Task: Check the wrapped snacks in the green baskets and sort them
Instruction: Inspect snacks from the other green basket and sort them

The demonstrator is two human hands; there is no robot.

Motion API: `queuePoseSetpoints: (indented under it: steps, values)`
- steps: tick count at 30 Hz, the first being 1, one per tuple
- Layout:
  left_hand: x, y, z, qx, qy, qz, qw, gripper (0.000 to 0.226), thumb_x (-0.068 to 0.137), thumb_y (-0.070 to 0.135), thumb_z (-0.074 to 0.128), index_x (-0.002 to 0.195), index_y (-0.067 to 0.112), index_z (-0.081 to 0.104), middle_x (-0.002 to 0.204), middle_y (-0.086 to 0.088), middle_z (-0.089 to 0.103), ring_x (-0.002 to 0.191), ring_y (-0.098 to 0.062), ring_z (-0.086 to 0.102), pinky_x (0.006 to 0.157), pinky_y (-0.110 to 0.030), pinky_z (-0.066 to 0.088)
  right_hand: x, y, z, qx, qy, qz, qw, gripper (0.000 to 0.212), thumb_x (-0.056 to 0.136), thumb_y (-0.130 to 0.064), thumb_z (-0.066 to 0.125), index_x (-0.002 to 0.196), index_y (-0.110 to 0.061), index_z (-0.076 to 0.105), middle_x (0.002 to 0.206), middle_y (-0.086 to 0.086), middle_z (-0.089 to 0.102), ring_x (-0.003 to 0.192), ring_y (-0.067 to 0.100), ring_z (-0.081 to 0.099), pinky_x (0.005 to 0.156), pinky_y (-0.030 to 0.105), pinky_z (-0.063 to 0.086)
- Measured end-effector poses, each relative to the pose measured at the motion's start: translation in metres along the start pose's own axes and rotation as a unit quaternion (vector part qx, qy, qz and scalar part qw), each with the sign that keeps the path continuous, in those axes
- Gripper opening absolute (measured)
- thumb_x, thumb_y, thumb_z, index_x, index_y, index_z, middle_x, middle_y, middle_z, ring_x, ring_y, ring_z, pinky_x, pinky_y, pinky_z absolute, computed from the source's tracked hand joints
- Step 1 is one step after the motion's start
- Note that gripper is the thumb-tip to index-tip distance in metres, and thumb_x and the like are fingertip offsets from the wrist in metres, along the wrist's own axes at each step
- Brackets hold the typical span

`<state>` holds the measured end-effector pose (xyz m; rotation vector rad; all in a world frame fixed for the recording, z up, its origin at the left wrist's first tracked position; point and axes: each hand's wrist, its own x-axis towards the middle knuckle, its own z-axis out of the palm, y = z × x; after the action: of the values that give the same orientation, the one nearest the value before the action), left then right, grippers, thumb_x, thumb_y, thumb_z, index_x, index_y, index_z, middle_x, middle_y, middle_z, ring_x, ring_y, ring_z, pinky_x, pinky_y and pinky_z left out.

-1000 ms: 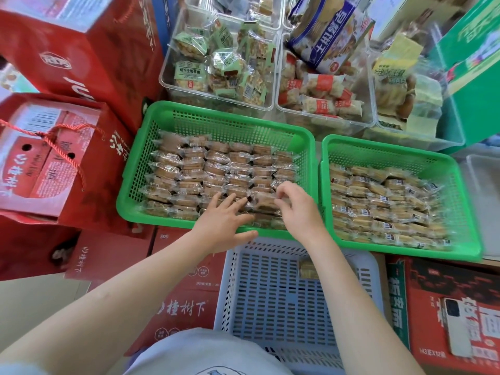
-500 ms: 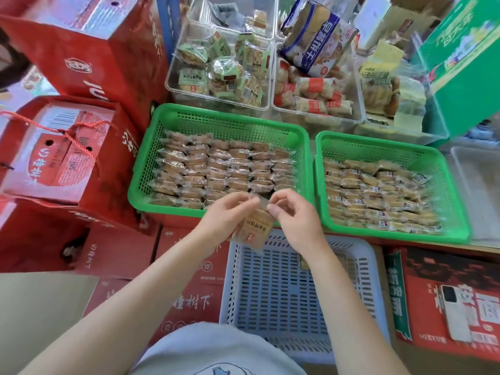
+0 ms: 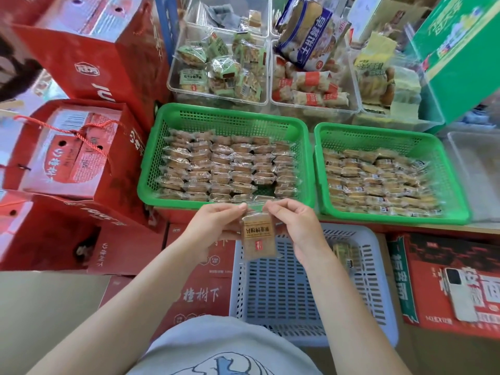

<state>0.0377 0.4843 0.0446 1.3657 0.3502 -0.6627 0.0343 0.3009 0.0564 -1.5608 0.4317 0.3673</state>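
Two green baskets stand side by side, the left green basket [image 3: 230, 115] and the right green basket [image 3: 389, 136], each filled with rows of small clear-wrapped brown snacks. One wrapped snack [image 3: 258, 239] with dark printed lettering hangs upright between my hands, just in front of the left basket and above a pale blue basket [image 3: 376, 266]. My left hand [image 3: 216, 221] pinches its upper left corner. My right hand [image 3: 295, 226] pinches its upper right corner. A gap shows in the front row of the left basket.
A single snack lies in the pale blue basket at its right side. Clear bins [image 3: 219, 63] of other packaged snacks stand behind the green baskets. Red gift boxes [image 3: 73, 150] crowd the left. A phone [image 3: 460, 296] lies on a red carton at right. A clear tray [image 3: 476, 171] sits far right.
One second ago both hands reached into the left basket's front row. They have lifted one snack out and drawn it back toward me, holding it up by its top corners.
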Motion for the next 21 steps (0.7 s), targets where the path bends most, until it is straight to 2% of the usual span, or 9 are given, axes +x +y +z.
queuePoseSetpoints:
  steps: [3,5,7,11,13,15,19,21]
  values:
    - [-0.005,0.003,-0.001,0.016,-0.029,-0.003,0.999,0.036,0.091,0.041,0.065,0.101,0.007,0.070,0.100,-0.017,0.076,0.090,-0.030,0.074,0.068,-0.032,0.059,-0.002,0.000,0.005,0.009,0.008,0.013,1.000,0.019,0.094,-0.023,0.068,0.078,-0.011,0.067,0.070,0.002,0.068,0.064,0.015,0.063,0.058,0.025,0.050]
    - [-0.008,0.003,0.001,0.048,-0.050,0.008,0.998,0.031,0.089,0.031,0.072,0.109,0.008,0.066,0.101,-0.011,0.077,0.092,-0.026,0.075,0.069,-0.032,0.061,-0.002,0.001,0.006,0.011,0.015,0.013,1.000,0.020,0.094,-0.025,0.069,0.078,-0.013,0.068,0.070,0.002,0.068,0.063,0.014,0.062,0.056,0.025,0.050]
    - [-0.009,0.002,0.002,0.049,-0.034,0.016,0.998,0.028,0.087,0.016,0.077,0.112,0.009,0.065,0.101,-0.007,0.078,0.092,-0.023,0.076,0.070,-0.033,0.062,-0.002,0.003,0.008,0.014,0.016,0.010,1.000,0.020,0.094,-0.030,0.068,0.081,-0.015,0.070,0.073,0.001,0.069,0.066,0.014,0.063,0.058,0.025,0.051]
    - [-0.006,-0.001,-0.004,-0.062,0.038,0.023,0.997,0.040,0.083,0.008,0.079,0.118,0.009,0.060,0.112,-0.017,0.074,0.095,-0.027,0.075,0.076,-0.040,0.062,0.001,0.009,0.006,0.015,0.008,0.019,1.000,0.026,0.093,-0.039,0.067,0.105,-0.016,0.069,0.095,0.005,0.074,0.090,0.024,0.069,0.086,0.040,0.056]
    - [-0.005,-0.001,-0.009,-0.129,0.058,0.034,0.989,0.044,0.084,0.004,0.077,0.123,0.013,0.057,0.113,-0.017,0.072,0.096,-0.028,0.075,0.075,-0.037,0.062,0.001,0.012,0.004,0.026,-0.008,0.035,0.999,0.025,0.095,-0.031,0.067,0.109,-0.010,0.067,0.099,0.009,0.075,0.091,0.024,0.071,0.087,0.039,0.057]
    - [-0.005,0.001,-0.011,-0.160,0.061,0.043,0.984,0.048,0.086,0.000,0.073,0.128,0.015,0.056,0.113,-0.016,0.071,0.094,-0.028,0.075,0.073,-0.033,0.062,-0.001,0.013,0.005,0.033,-0.020,0.043,0.998,0.015,0.097,-0.018,0.064,0.107,-0.007,0.067,0.099,0.011,0.075,0.085,0.021,0.072,0.081,0.036,0.058]
    - [-0.005,0.001,-0.013,-0.163,0.043,0.044,0.985,0.057,0.086,-0.003,0.071,0.135,0.016,0.052,0.122,-0.021,0.066,0.095,-0.028,0.075,0.074,-0.033,0.061,0.000,0.014,0.010,0.022,0.021,0.018,0.999,0.004,0.096,-0.009,0.065,0.096,-0.008,0.069,0.089,0.007,0.075,0.080,0.019,0.069,0.076,0.034,0.058]
    - [-0.005,-0.002,-0.015,-0.164,0.033,0.038,0.985,0.061,0.084,-0.005,0.073,0.137,0.015,0.051,0.126,-0.024,0.063,0.097,-0.031,0.074,0.076,-0.033,0.061,0.001,0.012,0.012,0.003,0.042,0.007,0.999,0.006,0.095,-0.009,0.065,0.092,-0.009,0.069,0.086,0.005,0.074,0.079,0.018,0.069,0.077,0.034,0.059]
